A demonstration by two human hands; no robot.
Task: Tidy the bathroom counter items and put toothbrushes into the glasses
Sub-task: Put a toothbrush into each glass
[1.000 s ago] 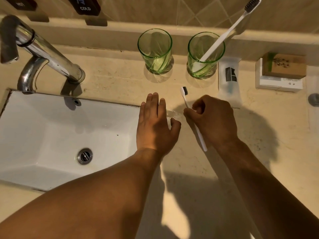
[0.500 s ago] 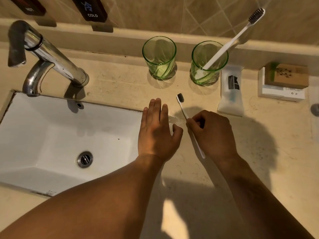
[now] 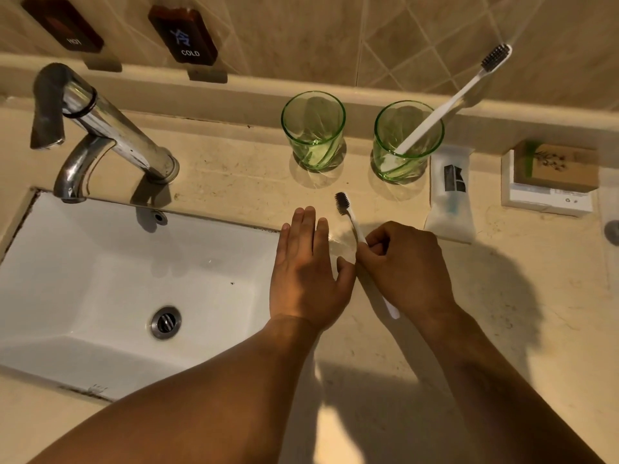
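Observation:
Two green glasses stand at the back of the counter. The left glass [image 3: 314,130] is empty. The right glass [image 3: 408,140] holds a white toothbrush [image 3: 452,102] with dark bristles, leaning right. My right hand [image 3: 407,269] is closed around the handle of a second white toothbrush [image 3: 348,214], whose dark bristle head points toward the glasses. My left hand [image 3: 306,272] lies flat with fingers together at the sink's right edge, pressing on a clear wrapper [image 3: 340,237] on the counter, and touches the right hand.
A white sink [image 3: 100,279] with a chrome tap [image 3: 100,128] fills the left. Right of the glasses lie a sealed white sachet [image 3: 450,192] and a brown soap box [image 3: 554,167] on a white box. Hot and cold labels hang on the tiled wall.
The toothbrush head has tilted slightly left toward the left glass in my right hand. The view has shifted down a little. My left hand has stayed flat.

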